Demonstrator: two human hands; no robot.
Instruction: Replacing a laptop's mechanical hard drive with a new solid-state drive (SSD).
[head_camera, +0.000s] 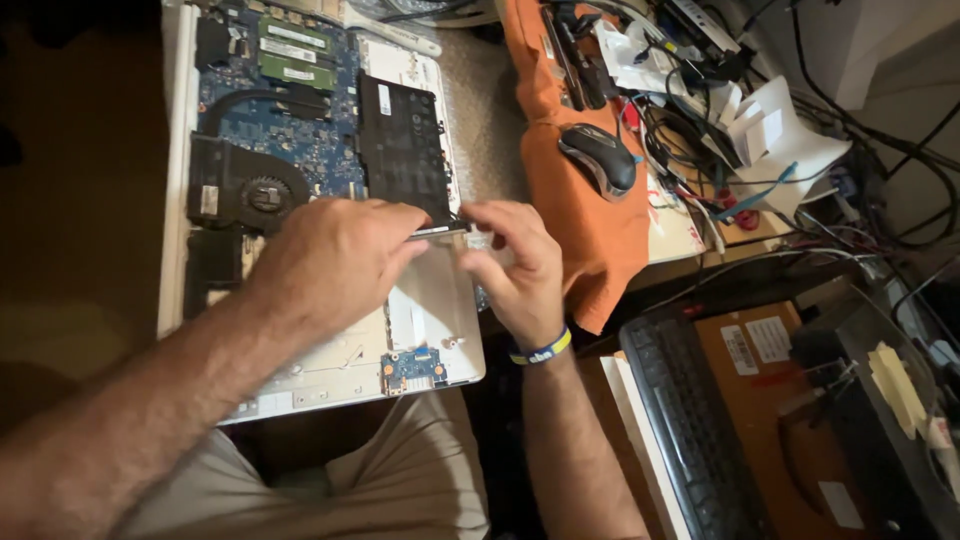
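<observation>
Nearest the camera, the opened laptop (330, 370) lies bottom-up across the person's lap, its white shell bare at the near edge where a small blue circuit board (412, 366) sits. Above that, the left hand (335, 260) and the right hand (515, 265) meet over a thin flat metal piece (440, 231) just below the black battery (402, 150). The left fingers (405, 235) are curled nearly closed and pinch the piece's left end; the right fingers (490, 215) are likewise drawn together on its right end, so the piece spans between the two sets of fingertips, touching both. The right wrist wears a blue and yellow band (541, 349). Farther in, the round fan (265, 195) and the blue mainboard (290, 110) lie exposed. To the right, an orange cloth (585, 220) carries a dark mouse (598, 156), and a black keyboard (690, 420) stands lower right.
</observation>
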